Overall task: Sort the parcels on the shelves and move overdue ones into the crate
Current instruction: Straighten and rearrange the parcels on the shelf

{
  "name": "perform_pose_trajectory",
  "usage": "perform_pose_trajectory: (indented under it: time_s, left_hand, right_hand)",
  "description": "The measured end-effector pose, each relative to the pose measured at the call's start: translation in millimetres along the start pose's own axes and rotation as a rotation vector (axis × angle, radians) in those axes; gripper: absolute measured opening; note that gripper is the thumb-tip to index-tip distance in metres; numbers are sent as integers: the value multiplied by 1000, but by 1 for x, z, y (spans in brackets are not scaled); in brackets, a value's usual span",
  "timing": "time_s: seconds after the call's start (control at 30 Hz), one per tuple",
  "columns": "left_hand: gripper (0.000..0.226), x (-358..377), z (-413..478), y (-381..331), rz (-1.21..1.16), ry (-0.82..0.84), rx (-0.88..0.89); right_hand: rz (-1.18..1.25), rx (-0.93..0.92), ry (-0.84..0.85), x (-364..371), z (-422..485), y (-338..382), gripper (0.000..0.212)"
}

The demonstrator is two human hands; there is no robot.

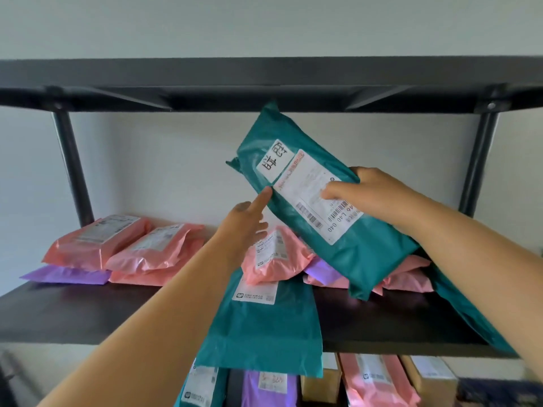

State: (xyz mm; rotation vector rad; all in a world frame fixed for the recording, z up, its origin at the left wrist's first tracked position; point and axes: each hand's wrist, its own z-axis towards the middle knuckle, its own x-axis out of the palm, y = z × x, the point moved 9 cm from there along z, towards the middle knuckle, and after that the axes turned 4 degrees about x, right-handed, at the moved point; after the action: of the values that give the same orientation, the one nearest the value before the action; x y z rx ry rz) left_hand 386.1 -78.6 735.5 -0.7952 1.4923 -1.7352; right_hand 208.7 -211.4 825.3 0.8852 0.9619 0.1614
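My right hand (pixel 373 198) grips a long teal parcel (pixel 320 236), tilted above the dark shelf (pixel 88 315), thumb on its white shipping label. A handwritten sticker sits near the parcel's top end. My left hand (pixel 246 221) reaches up with its index finger touching the parcel's left edge, holding nothing. Below my left hand lie a pink parcel (pixel 273 259) and another teal parcel (pixel 264 327) that hangs over the shelf's front edge. No crate is in view.
Two pink parcels (pixel 123 245) lie stacked over a purple one (pixel 67 274) at the shelf's left. More pink and purple parcels (pixel 408 277) lie at the right. Teal, purple, pink parcels and cardboard boxes (pixel 320 383) fill the lower shelf. An upper shelf (pixel 264 80) spans overhead.
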Motion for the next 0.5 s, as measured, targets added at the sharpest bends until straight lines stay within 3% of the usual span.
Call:
perform_pose_trajectory:
  time_s: [0.1,0.27,0.5]
  left_hand:
    - [78,12,-7,-1,-108,88,-1]
    - [61,19,-22,-6,-298,209,-16]
    - [43,-14,-34,-6,-281,120,-54]
  right_hand:
    - [225,85,129,15,-4,-4,25]
    - [470,159,281,57,-16,-5,26]
    - [593,142,349,103,-28,-4,33]
